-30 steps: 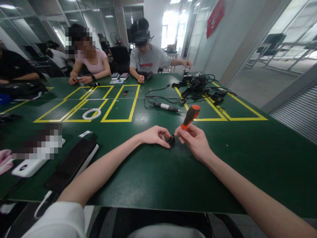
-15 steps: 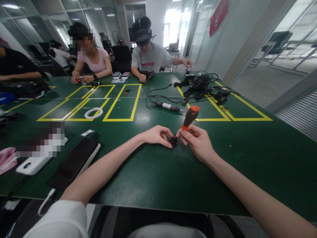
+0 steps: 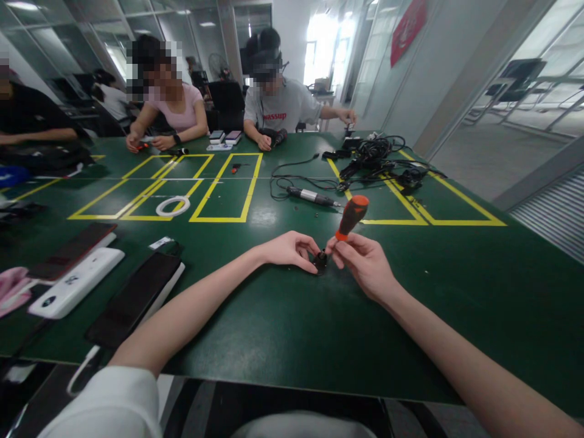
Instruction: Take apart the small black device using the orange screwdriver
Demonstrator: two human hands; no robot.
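Note:
Between my two hands a small black part [image 3: 321,260] rests on the green table [image 3: 255,316]. The fingers and thumb of my left hand [image 3: 292,249] pinch it from the left side. A screwdriver [image 3: 353,214] with a black and orange handle leans up and to the right out of my right hand [image 3: 360,258]. My right fingers close round it below the orange collar, beside the black part. Its tip is too small and hidden to make out. What kind of part the black piece is, I cannot tell.
Beyond my hands lies an electric screwdriver [image 3: 310,196] with a cord, near a heap of black cables [image 3: 369,155]. A white ring [image 3: 172,206], a power strip [image 3: 77,283] and a black phone [image 3: 134,298] lie left. Two people [image 3: 176,109] [image 3: 283,103] sit opposite.
My hands keep almost the same pose around the black part and the screwdriver. The view has shifted very slightly.

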